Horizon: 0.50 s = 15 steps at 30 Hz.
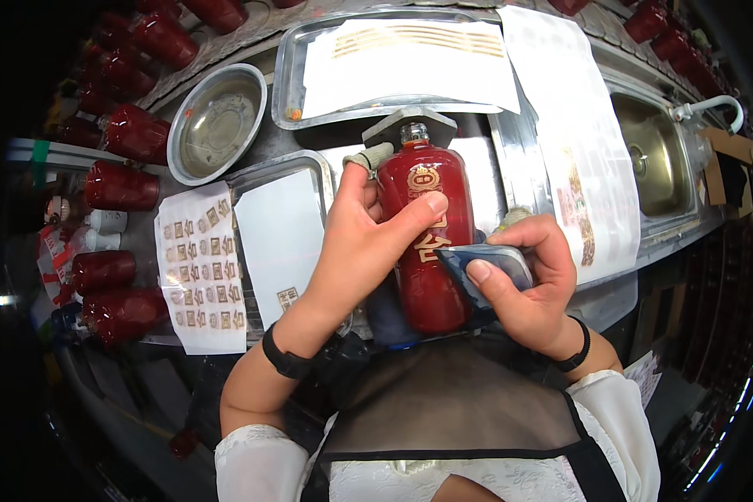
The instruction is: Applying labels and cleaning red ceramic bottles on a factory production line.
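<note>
A dark red glass bottle [427,251] with gold emblems lies lengthwise in front of me, neck pointing away. My left hand [356,243] grips its left side, thumb across the front, a fabric cot on one fingertip. My right hand [531,284] holds a flat grey-blue scraper card [485,268] pressed against the bottle's right side next to a gold label.
A white sheet of gold stickers [201,268] lies at left beside a metal tray [309,167]. A round steel bowl [217,121] and a larger tray [289,84] with paper sit farther back. Several red bottles [121,188] line the left. A sink [657,155] is at right.
</note>
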Tool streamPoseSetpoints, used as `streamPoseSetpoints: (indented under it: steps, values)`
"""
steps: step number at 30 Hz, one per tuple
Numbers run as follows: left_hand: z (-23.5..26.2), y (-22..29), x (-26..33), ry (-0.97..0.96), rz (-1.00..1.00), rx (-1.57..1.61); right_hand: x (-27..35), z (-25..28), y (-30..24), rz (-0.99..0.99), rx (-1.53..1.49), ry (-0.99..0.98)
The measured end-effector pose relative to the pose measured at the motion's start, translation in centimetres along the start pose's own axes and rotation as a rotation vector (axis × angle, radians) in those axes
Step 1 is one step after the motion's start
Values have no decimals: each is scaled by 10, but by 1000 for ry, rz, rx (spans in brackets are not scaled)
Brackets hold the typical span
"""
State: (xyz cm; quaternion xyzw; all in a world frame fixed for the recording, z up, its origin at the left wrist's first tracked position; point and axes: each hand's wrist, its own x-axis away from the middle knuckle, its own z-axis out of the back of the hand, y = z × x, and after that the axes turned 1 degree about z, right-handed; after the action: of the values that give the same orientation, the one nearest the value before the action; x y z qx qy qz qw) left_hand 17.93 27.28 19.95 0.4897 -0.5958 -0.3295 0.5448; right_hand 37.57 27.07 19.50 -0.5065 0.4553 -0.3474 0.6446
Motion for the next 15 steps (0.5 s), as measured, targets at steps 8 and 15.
streamPoseSetpoints:
  steps: [8,15]
  values:
    - [8,18,-25,-44,180,-10,1,4,0,7,37,-15]
    - [6,8,-31,-78,75,52,-4,5,2,-76,-60,28]
